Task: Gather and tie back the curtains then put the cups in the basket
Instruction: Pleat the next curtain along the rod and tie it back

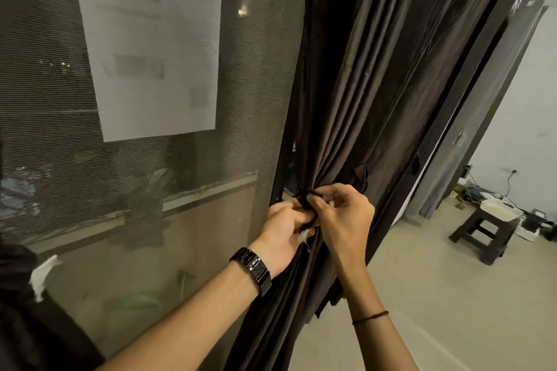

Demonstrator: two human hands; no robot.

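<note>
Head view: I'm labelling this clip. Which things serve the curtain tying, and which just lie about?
In use: curtain, tie, left hand, right hand.
Lying about: stool, paper sheet, floor cables.

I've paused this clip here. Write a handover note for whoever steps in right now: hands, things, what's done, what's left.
Left hand: grips the tie at the curtain's gathered waist.
Right hand: pinches the same tie from the other side.
Curtain: bunched beside the window screen.
Done: curtain gathered.
Left: finish fastening the tie (I can't tell whether it is closed), then put the cups in the basket. Neither is in view.
</note>
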